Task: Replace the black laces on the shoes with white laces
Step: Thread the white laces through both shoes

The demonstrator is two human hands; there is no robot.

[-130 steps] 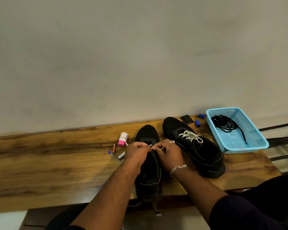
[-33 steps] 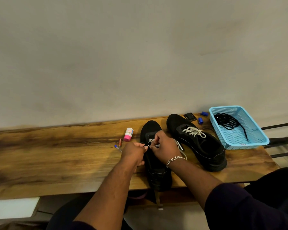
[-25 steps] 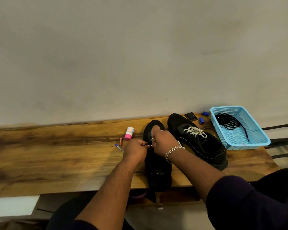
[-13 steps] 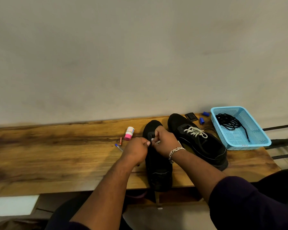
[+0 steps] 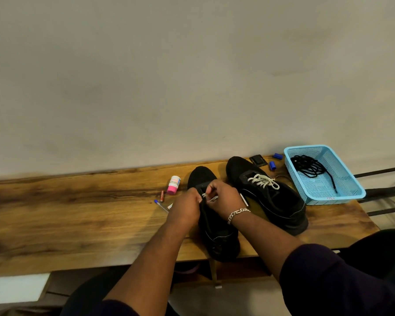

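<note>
Left shoe (image 5: pixel 214 233) sits on the worktop (image 5: pixel 78 222), heel slightly over the near edge, long axis running near-to-far with its toe toward the wall; wide bare wood to its left, while the white-laced right shoe (image 5: pixel 269 197) and blue basket (image 5: pixel 349 192) with black laces (image 5: pixel 310 167) crowd the right end. Left hand (image 5: pixel 185 210) and right hand (image 5: pixel 224 199) meet over the eyelets, each grip pinched on the white lace (image 5: pixel 209 197). Small bottle (image 5: pixel 174 184) and pen (image 5: pixel 161 205) lie just left.
</note>
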